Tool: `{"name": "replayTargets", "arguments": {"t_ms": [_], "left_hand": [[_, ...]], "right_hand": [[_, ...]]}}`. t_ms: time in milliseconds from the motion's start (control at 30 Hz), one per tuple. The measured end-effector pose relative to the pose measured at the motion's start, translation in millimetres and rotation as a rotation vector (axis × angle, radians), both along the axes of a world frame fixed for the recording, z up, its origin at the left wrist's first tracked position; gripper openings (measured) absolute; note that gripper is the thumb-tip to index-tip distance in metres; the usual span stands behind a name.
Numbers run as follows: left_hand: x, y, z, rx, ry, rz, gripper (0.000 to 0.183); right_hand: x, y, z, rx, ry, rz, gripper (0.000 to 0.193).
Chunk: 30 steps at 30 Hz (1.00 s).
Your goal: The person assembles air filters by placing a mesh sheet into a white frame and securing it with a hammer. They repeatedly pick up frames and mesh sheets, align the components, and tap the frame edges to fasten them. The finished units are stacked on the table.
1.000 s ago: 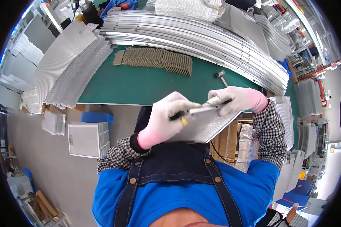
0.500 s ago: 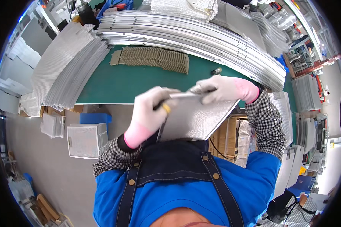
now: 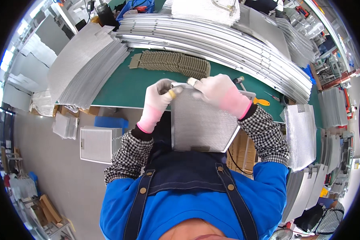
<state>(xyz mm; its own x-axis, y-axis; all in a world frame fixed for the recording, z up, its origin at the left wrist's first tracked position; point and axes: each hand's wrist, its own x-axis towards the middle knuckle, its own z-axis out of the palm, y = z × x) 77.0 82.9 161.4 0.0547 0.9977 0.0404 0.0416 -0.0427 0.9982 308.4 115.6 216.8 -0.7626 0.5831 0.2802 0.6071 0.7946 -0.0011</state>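
Observation:
A framed silver mesh panel [image 3: 204,120] stands tilted in front of my body, its far edge at the table's front edge. My left hand [image 3: 158,100], in a white and pink glove, is closed on the panel's far left corner, thumb on the frame. My right hand [image 3: 218,92], gloved alike, lies across the far edge with its fingers closed on the frame near that same corner. The fingertips of both hands nearly meet there. Whether a small part sits between the right fingers cannot be made out.
A row of tan cardboard-like pieces [image 3: 172,62] lies beyond my hands on the green table [image 3: 112,90]. Long metal strips [image 3: 220,38] are stacked behind. Mesh sheets are piled left [image 3: 84,64] and right [image 3: 302,136]. A hammer-like tool [image 3: 239,80] and a yellow-handled tool [image 3: 262,102] lie at right.
The panel has turned to face me more squarely. My right hand has slid left along the far edge toward the corner, and my left hand has settled on that corner.

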Motion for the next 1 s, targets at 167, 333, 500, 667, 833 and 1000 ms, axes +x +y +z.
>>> {"name": "replayTargets", "arguments": {"t_ms": [167, 333, 500, 667, 833, 1000], "left_hand": [[9.4, -9.9, -18.3, -0.195, -0.432, -0.097, 0.038], [38.2, -16.9, -3.3, -0.125, -0.526, 0.004, 0.038], [49.7, 3.9, 63.9, 0.287, -0.092, 0.097, 0.028], [45.3, 39.3, 176.0, 1.017, 0.678, -0.034, 0.025], [52.9, 60.0, 159.3, 1.190, 0.847, -0.148, 0.023], [77.4, 68.1, 90.6, 1.097, 0.982, 0.053, 0.027]], "right_hand": [[13.5, -15.2, 5.5, 0.016, -0.078, 0.037, 0.042], [11.2, -26.5, 9.9, 0.045, -0.156, -0.045, 0.047], [28.6, -17.4, 47.5, -0.497, 0.421, -0.020, 0.058], [95.4, 19.2, 39.1, -0.593, 0.692, -0.338, 0.047], [142.5, 48.2, -93.1, -0.242, -0.294, -1.010, 0.030], [147.8, 46.0, -133.4, -0.256, 0.130, -0.993, 0.025]]}}
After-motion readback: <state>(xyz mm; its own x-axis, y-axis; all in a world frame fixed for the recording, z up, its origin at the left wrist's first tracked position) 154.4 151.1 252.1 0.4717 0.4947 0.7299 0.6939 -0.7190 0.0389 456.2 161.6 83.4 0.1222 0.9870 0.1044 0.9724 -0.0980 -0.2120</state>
